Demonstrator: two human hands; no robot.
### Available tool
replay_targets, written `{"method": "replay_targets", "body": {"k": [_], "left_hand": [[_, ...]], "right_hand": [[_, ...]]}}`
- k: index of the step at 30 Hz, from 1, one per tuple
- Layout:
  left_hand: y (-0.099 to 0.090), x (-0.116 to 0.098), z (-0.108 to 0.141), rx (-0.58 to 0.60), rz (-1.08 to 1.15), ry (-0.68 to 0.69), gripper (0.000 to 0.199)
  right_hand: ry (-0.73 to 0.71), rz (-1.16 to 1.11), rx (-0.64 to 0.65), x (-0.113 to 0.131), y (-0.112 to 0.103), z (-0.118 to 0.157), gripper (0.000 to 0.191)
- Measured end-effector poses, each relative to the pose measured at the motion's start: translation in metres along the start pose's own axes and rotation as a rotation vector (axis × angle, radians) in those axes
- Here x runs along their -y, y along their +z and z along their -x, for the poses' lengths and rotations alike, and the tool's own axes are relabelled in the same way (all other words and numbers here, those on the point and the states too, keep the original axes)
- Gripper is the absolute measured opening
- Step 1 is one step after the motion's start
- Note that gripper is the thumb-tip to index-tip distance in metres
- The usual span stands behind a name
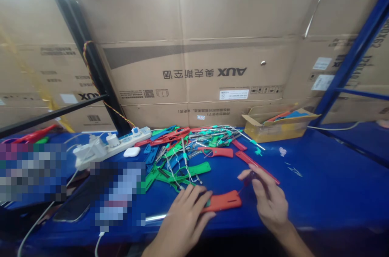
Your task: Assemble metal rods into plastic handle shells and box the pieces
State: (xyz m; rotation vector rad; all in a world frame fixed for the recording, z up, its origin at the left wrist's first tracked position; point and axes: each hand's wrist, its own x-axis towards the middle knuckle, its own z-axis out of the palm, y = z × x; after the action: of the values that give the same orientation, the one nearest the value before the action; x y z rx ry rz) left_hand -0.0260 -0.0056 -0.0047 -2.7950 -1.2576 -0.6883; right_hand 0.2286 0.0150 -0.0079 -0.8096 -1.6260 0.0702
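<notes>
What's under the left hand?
The left hand covers one end of a red casing; a green bit shows at its edge. The covered end, and anything else beneath, can't be seen.

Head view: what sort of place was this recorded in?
Probably a small workshop, judging by the blue table strewn with loose plastic parts, the open box at its back, and the big cardboard sheets standing behind it.

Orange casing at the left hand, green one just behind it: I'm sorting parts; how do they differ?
The left hand covers part of the orange casing; no hand covers the green casing. The orange casing lies in front of the pile; the green casing lies in it. Both are elongated, with one end pointing right.
</notes>
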Motion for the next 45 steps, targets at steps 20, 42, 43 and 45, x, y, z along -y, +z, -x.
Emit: {"method": "replay_targets", "body": {"k": [20,42,43,45], "left_hand": [[0.0004,-0.0001,0.0011,0.001,0.001,-0.004,0.039],[-0.0013,-0.0016,0.0023,-0.024,0.015,-0.007,0.039],[-0.0011,-0.0016,0.0022,-0.021,0.018,-0.007,0.039],[-0.0007,-0.0013,0.0017,-0.017,0.022,-0.007,0.038]], "right_hand": [[-0.047,-0.016,0.037,0.0001,-0.0007,-0.0033,0.045],[-0.047,0.001,0.042,-0.0041,-0.0009,-0.0046,0.034],[-0.044,0.012,0.052,-0.0030,-0.0010,-0.0045,0.034],[-0.036,0.019,0.064,-0.0006,-0.0004,-0.0045,0.039]]}}
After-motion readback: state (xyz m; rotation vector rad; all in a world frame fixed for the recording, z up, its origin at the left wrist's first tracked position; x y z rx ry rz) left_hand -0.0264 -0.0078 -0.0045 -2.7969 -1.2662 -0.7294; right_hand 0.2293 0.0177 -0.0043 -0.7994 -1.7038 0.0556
